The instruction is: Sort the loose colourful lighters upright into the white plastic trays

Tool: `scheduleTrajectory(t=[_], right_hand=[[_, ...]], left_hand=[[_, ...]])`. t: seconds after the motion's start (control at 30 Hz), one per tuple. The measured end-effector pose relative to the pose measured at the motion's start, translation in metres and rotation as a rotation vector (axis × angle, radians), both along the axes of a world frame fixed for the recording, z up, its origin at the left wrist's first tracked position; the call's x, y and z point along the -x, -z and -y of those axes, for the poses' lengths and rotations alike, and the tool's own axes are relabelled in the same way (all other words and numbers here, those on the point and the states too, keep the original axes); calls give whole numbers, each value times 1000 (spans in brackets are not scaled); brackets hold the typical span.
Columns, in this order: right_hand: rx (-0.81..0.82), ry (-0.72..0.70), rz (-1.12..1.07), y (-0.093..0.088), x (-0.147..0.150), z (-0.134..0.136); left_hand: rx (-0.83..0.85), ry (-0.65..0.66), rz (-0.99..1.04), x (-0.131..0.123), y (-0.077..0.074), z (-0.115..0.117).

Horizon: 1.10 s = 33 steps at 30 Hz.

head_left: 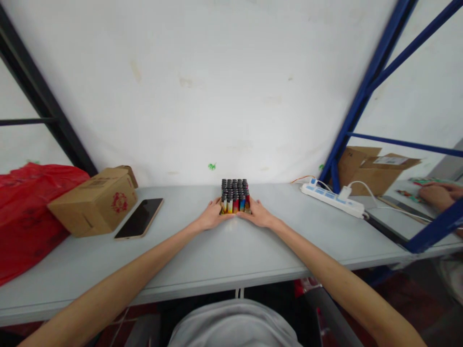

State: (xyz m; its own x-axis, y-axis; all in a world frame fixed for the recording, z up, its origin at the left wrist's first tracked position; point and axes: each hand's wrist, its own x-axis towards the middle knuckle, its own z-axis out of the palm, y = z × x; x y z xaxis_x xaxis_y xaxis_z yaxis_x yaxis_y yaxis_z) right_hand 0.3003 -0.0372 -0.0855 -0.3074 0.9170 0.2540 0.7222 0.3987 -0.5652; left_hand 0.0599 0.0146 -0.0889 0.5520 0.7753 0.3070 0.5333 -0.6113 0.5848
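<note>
Several cigarette lighters (235, 195) stand upright in tight rows on the table, near the wall. Their tops are black, and the front bodies show white-yellow, red and blue. My left hand (210, 216) holds the left side of the block, its thumb along the front lower edge. On the opposite side my right hand (259, 213) grips the block the same way, and the two thumbs almost meet at the front. Whether a shallow tray holds the lighters together is too small to tell. Most of the fingers are hidden behind the sides.
On the left of the grey table (202, 260) lie a smartphone (140, 218), a cardboard box (94, 202) and a red plastic bag (25, 217). To the right are a white power strip (331, 198), a blue frame post (358, 103) and an open carton (372, 171). Another person's hands (439, 193) appear far right.
</note>
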Motion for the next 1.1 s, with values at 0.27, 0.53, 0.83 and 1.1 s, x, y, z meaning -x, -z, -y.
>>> scheduleTrajectory(t=[0.27, 0.53, 0.83, 1.1], right_hand=[[-4, -1, 6, 1, -1, 0], [-85, 8, 46, 5, -2, -1], [-2, 110, 233, -5, -11, 11], [93, 82, 341, -7, -15, 11]], left_hand=[[-36, 0, -144, 0, -2, 1], [-89, -20, -261, 0, -3, 5], [-75, -162, -434, 20, -6, 12], [-68, -77, -529, 22, -14, 24]])
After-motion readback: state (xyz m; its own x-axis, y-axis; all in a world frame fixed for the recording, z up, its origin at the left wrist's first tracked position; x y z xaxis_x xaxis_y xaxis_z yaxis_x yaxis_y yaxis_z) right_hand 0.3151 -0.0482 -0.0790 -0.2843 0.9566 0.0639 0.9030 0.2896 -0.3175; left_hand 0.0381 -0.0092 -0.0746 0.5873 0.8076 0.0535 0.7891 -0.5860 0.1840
